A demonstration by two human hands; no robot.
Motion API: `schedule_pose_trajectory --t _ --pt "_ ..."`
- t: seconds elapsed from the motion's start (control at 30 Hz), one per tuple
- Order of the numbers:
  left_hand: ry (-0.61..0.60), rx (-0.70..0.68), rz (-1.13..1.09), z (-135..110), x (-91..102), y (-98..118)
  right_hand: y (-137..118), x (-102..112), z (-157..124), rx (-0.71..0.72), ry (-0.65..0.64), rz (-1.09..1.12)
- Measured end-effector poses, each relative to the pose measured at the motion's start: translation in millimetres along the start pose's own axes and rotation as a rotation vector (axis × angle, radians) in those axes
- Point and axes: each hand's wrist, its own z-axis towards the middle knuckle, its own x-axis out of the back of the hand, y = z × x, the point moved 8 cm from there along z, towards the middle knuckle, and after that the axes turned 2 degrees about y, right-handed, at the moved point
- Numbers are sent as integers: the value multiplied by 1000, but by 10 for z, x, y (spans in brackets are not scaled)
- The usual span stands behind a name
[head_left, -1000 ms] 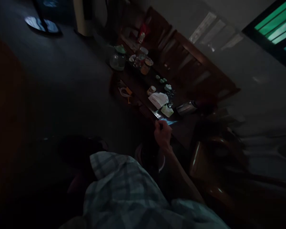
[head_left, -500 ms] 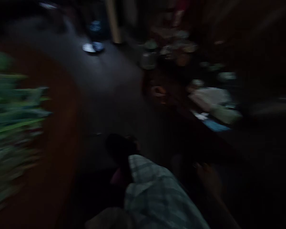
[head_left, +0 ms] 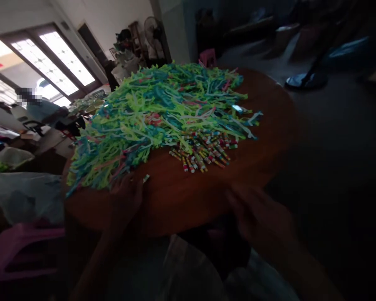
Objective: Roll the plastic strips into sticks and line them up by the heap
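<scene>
A round brown wooden table (head_left: 269,129) stands in front of me, heaped with a big pile of green, blue and pink plastic strips (head_left: 156,108). Several small coloured tube-shaped pieces (head_left: 203,155) lie in a cluster at the pile's near edge. My left hand (head_left: 125,200) rests at the table's near rim, with one small coloured piece (head_left: 146,179) at its fingertips; the dark hides whether it grips it. My right hand (head_left: 260,213) hovers blurred over the near edge to the right, fingers loosely spread, nothing seen in it.
A pink plastic stool (head_left: 12,246) and a clear plastic bag (head_left: 21,196) sit at the left. A person (head_left: 40,108) sits far left near bright windows (head_left: 56,62). A fan base (head_left: 303,79) stands on the dark floor at right.
My view has swung left from the dark cluttered side table to the round table with the strip pile. My right hand came back from that side table to the round table's near edge.
</scene>
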Motion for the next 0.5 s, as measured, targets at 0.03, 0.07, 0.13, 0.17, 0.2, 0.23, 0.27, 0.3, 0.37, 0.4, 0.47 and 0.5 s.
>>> schedule_pose_trajectory --t 0.03,0.07,0.13,0.17,0.2,0.23,0.27,0.3,0.37,0.4,0.47,0.5 --pt "-27 -13 -1 17 -30 5 -207 -237 201 62 -76 -17" --pt "-52 -27 3 33 -49 14 -390 -509 375 101 -189 -74" --pt "-90 -50 24 63 -59 34 -626 -967 641 97 -386 -219" --pt "-101 -57 37 79 -54 41 -717 -1127 735 105 -458 -268" --pt "-114 -67 44 94 -51 50 -777 -1235 811 100 -507 -309" --pt "-129 -78 44 108 -51 58 -819 -1303 871 95 -542 -338" --pt "-149 -88 39 119 -60 62 -844 -1340 917 87 -565 -360" --pt "-172 -98 30 126 -76 63 -859 -1362 950 80 -587 -378" --pt "-197 -120 -1 130 -106 60 -883 -1386 975 80 -636 -403" --pt "-193 -133 -18 127 -113 61 -905 -1390 974 92 -653 -407" --pt "-177 -162 -57 113 -120 84 -948 -1381 952 97 -669 -401" --pt "-171 -181 -77 104 -120 112 -968 -1372 929 88 -676 -393"
